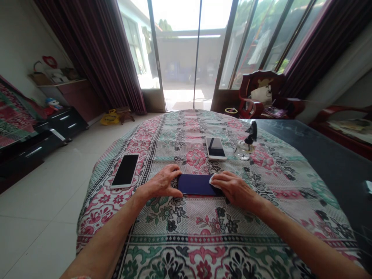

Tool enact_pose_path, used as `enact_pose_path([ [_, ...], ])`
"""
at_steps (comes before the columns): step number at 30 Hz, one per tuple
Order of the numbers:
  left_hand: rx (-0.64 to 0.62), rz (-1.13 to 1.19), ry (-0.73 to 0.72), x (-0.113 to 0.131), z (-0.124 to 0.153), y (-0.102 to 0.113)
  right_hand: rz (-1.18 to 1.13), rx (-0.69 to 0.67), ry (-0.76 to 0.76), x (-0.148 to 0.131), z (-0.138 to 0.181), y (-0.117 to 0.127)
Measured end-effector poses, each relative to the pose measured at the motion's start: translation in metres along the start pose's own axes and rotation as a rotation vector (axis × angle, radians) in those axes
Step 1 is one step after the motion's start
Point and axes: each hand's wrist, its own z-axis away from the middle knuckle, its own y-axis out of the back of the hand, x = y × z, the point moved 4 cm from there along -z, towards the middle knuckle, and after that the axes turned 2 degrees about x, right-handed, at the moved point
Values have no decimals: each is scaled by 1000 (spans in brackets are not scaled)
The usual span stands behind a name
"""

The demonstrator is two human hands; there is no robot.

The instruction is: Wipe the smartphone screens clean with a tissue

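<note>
A dark blue phone lies flat on the patterned tablecloth in front of me, its long side running left to right. My left hand grips its left end, thumb at the near edge and fingers at the far edge. At the right end, my right hand presses a small white wipe onto the phone's surface; most of the wipe is hidden under the fingers. A white phone with a black screen lies to the left, and another white phone lies beyond the blue one.
A clear spray bottle with a black trigger head stands at the back right of the round table. Dark red wooden chairs and a dark surface are on the right. A yellow bag sits on the floor at left.
</note>
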Motion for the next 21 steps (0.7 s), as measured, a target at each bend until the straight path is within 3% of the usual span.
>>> enact_pose_path([
  [5,9,1,11,0,0,0,25,55,-46,5,-11,-6],
  [12,23,25,8,2,0,2,-1,23,-16,-22,-7,-12],
  [21,32,-12,-5,6,0,3,44,74,-73,-15,-29,-20],
])
